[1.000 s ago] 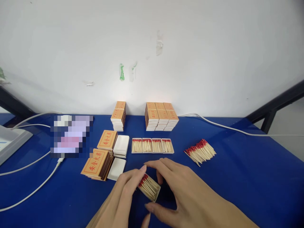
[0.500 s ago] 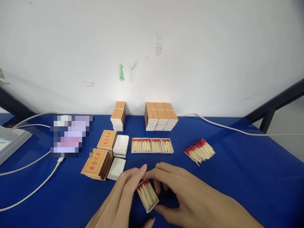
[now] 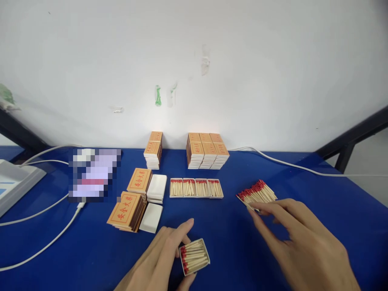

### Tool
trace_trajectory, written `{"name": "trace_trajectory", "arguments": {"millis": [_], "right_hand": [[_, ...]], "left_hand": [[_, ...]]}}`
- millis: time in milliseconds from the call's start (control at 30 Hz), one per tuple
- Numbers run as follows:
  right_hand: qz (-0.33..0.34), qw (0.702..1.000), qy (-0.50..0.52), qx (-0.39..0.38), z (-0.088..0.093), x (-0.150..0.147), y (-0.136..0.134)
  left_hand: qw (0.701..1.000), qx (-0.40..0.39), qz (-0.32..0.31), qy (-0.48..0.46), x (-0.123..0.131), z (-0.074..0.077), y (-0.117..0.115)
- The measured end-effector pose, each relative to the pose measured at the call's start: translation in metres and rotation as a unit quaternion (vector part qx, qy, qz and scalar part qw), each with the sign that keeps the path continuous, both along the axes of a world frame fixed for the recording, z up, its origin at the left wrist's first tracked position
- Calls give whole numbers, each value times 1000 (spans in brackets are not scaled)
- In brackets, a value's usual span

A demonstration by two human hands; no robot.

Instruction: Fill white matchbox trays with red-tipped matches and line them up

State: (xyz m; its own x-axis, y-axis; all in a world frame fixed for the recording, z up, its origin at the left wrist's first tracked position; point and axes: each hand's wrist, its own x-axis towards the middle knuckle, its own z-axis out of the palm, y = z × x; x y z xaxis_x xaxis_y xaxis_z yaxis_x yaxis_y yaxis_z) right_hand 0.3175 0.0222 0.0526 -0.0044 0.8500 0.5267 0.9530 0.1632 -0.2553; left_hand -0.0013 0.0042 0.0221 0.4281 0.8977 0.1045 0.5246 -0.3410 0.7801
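Low in front of me, my left hand point(image 3: 165, 254) grips a small white matchbox tray point(image 3: 194, 257) between thumb and fingers. Red-headed matches fill the tray, their heads toward the left hand. At the near left edge of a loose pile of matches point(image 3: 257, 191), my right hand point(image 3: 298, 236) has thumb and forefinger closed together on the end of a match. Whether it has more than one match in the pinch is hidden. Beyond the hands stands a row of filled match trays point(image 3: 196, 188), side by side with heads facing the wall.
Left of the row lie empty white trays point(image 3: 151, 218) and stacked orange matchbox sleeves point(image 3: 125, 210). Two blocks of matchboxes point(image 3: 207, 150) point(image 3: 154, 149) stand by the wall. A blurred phone point(image 3: 95, 173) with a white cable point(image 3: 68, 226) lies on the blue table point(image 3: 121, 262).
My right hand has left the tray and moved right to the loose matches. The tray, still in my left hand, has turned so its match heads point left.
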Motion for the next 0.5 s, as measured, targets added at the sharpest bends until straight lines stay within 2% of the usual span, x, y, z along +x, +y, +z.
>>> {"name": "trace_trajectory", "arguments": {"millis": [233, 500], "right_hand": [[-34, 992, -116, 20, -3, -4, 3], [-43, 990, -135, 2, -9, -3, 2]], "left_hand": [[1000, 9, -8, 6, -2, -4, 1], [1000, 8, -8, 6, -1, -6, -1]]}}
